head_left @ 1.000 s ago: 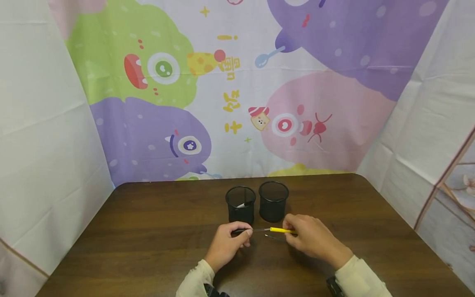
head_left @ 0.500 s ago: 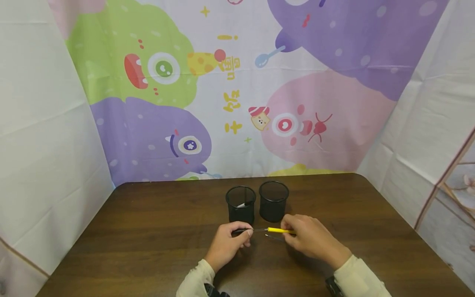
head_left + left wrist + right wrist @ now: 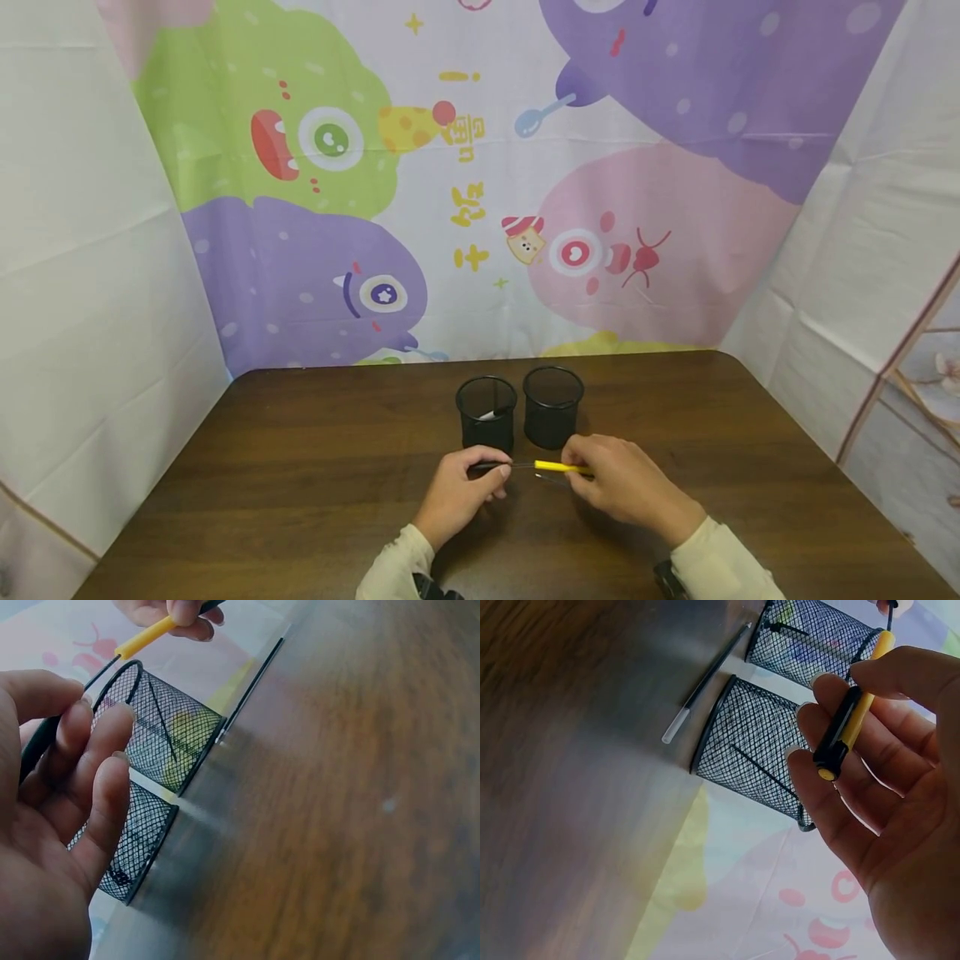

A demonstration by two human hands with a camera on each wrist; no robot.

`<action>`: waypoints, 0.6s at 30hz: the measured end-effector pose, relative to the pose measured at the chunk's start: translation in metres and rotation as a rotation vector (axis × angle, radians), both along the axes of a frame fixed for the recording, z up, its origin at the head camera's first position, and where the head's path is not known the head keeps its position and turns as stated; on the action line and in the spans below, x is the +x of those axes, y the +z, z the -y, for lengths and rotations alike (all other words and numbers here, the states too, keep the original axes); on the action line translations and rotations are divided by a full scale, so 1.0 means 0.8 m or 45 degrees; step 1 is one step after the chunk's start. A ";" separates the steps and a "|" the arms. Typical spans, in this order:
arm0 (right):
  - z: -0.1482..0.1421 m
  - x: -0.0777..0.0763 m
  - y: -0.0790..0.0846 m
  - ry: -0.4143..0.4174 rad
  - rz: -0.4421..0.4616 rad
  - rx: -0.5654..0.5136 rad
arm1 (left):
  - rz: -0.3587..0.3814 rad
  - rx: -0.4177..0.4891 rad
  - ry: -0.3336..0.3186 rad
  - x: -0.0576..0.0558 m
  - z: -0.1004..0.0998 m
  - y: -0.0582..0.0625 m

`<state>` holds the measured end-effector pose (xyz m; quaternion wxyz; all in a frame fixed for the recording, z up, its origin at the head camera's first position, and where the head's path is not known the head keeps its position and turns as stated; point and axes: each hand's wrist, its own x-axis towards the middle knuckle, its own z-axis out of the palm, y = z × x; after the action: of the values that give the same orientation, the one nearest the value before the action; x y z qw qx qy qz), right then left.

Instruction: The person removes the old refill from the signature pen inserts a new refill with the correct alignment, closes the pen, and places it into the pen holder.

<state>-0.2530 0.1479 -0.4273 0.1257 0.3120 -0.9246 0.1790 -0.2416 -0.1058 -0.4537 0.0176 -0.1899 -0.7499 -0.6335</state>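
Note:
My left hand [image 3: 456, 493] pinches a black pen section [image 3: 37, 750] between thumb and fingers. From it a thin dark rod [image 3: 102, 673], which looks like a pen refill, runs right into the end of a yellow pen barrel [image 3: 551, 467]. That barrel is in the grip of my right hand [image 3: 628, 479], thumb against fingertips. In the right wrist view a black clip [image 3: 841, 720] lies along the barrel, with a yellow button [image 3: 826, 774] at its end. Only a short length of rod shows between the two pieces. Below them a loose refill [image 3: 705, 682] lies on the table.
Two black mesh pen cups stand just beyond my hands, the left cup [image 3: 487, 437] and the right cup [image 3: 553, 429]. Something white [image 3: 488, 414] shows inside the left one. The brown table [image 3: 315, 467] ends at a printed cloth backdrop [image 3: 480, 317].
My right hand has moved slightly left with the yellow barrel, and the bare stretch of rod has become shorter. The left hand has stayed in place.

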 end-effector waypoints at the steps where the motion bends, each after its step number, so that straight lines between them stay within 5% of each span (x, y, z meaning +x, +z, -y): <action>1: 0.000 0.000 0.000 0.003 -0.002 -0.004 | 0.004 0.000 -0.001 -0.002 0.000 -0.002; 8: 0.003 0.000 -0.001 0.013 -0.012 -0.019 | 0.026 0.016 -0.016 -0.020 0.003 -0.029; 18: 0.010 -0.001 -0.003 0.049 -0.025 -0.046 | 0.024 0.089 -0.027 -0.021 0.003 -0.032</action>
<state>-0.2539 0.1402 -0.4299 0.1371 0.3291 -0.9137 0.1949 -0.2583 -0.1083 -0.4790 0.0104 -0.1910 -0.7254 -0.6612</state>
